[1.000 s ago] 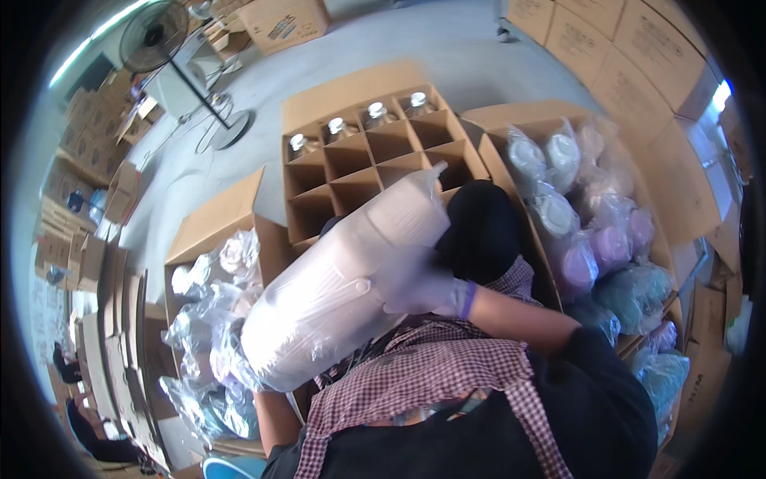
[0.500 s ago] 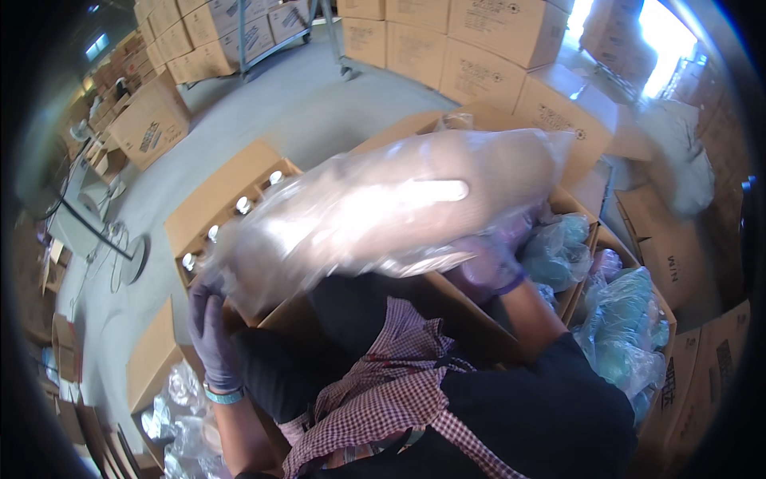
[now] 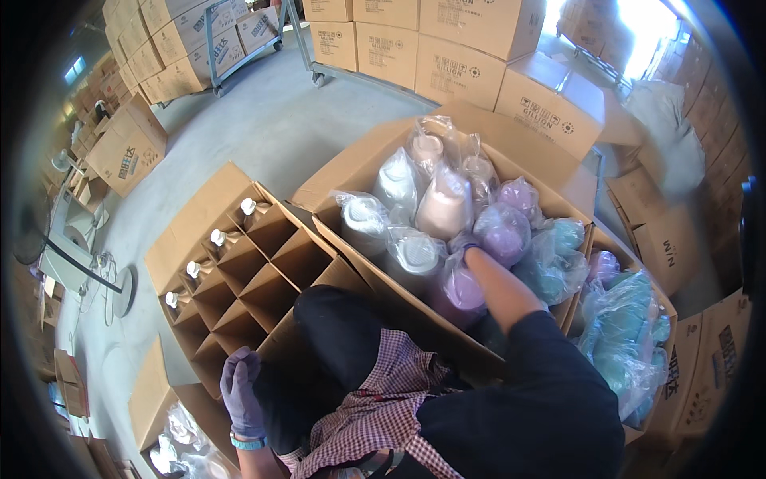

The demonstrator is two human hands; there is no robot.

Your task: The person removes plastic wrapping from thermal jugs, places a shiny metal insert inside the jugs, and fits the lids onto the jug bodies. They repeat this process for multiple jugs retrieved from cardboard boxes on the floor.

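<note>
Grey concrete floor [image 3: 263, 120] runs between stacks of sealed brown cardboard cartons [image 3: 447, 36], and on it, at the person's knees, stand an open cardboard box full of plastic-bagged bottles [image 3: 363, 164] and a cardboard box with a grid of dividers [image 3: 263, 263]. Half a second ago both hands carried a long clear plastic sack of bottles across the chest; now that sack is out of the hands and seemingly lies among the others in the open box, so the load looks delivered. The right hand [image 3: 467, 243], in a purple glove, is sunk between the bags at the box's near edge, beside a clear bag holding a lilac bottle [image 3: 459, 287]; its fingers are hidden, so I cannot tell whether they grip. That bag stands roughly upright, long axis vertical, cap end toward the camera. The left hand [image 3: 239, 391], also gloved purple, hangs by the divider box's near corner, fingers loosely curled around nothing. Four white-capped bottles [image 3: 217, 237] stand upright in the cells along the divider box's left edge.
</note>
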